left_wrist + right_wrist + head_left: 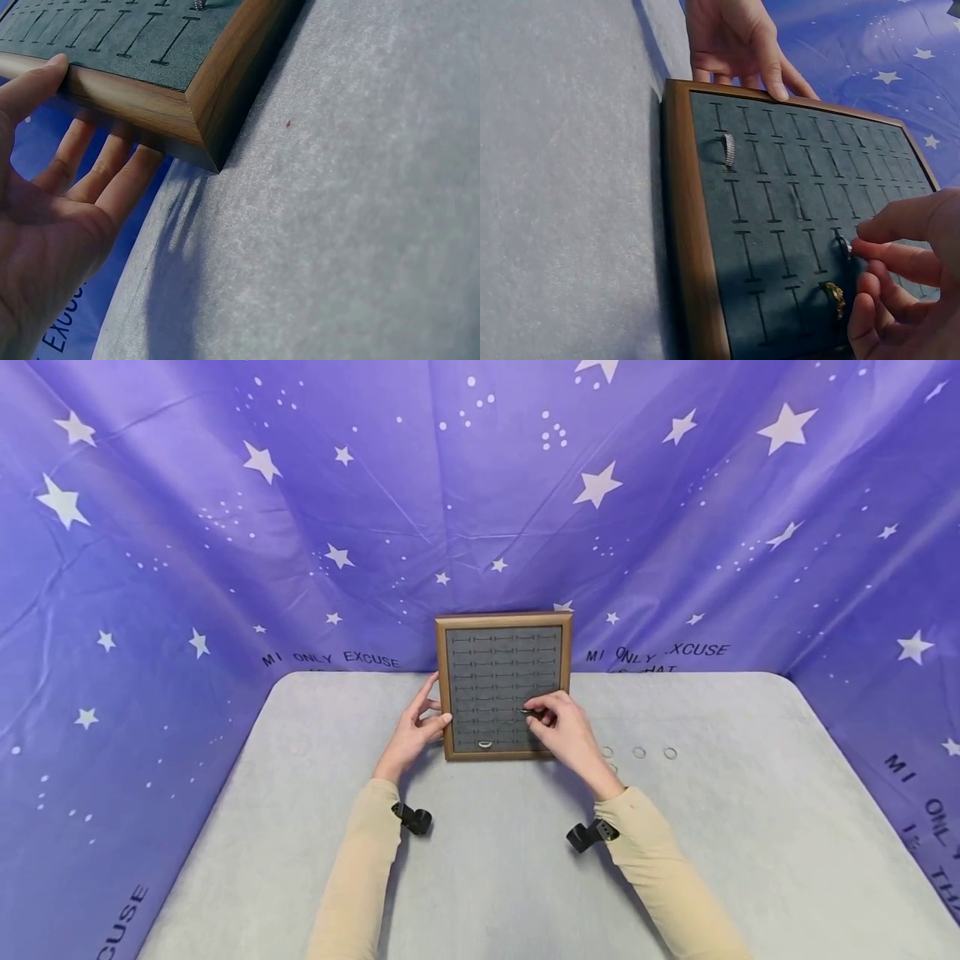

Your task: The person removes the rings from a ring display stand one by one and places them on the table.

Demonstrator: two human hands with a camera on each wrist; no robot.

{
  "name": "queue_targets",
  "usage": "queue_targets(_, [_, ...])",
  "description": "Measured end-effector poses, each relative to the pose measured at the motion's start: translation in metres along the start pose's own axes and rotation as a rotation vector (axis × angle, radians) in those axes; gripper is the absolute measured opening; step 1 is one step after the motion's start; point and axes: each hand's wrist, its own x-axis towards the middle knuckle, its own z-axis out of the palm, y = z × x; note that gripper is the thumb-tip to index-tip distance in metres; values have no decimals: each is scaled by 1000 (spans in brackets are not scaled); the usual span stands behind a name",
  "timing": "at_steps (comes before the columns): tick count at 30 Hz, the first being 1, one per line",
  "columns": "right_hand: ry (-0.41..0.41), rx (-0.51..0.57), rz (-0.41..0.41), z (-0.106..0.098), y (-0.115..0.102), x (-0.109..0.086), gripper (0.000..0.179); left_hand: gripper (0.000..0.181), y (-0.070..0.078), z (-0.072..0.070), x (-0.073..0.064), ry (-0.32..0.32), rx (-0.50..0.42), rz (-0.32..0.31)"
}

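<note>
Ring (845,247) @ tips, R fingers (906,259)

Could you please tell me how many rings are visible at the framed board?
3: a silver ring near the lower edge of the framed board, a gold ring beside the right hand, and a third ring pinched by that hand, which may hide others.

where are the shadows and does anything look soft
Head: the sleeves shade the table; left wrist: a streaky shadow beside the left hand, table texture soft at lower right; right wrist: shadow dims the ring board around the gold ring.
</note>
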Motion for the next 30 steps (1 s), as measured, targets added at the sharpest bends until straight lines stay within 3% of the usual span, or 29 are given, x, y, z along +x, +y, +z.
queue_targets(7, [38, -98, 81, 6, -5, 2, 13, 74, 2, 1, 2, -13, 25, 16])
queue_targets(15, [62, -150, 110, 11, -8, 4, 6, 75, 2, 3, 2, -1, 2, 20])
queue_targets(24, [49, -111, 97, 11, -6, 2, 4, 74, 0, 1, -2, 7, 8, 20])
queue_targets(30, [35, -13, 92, 8, -6, 0, 4, 74, 0, 1, -2, 1, 13, 22])
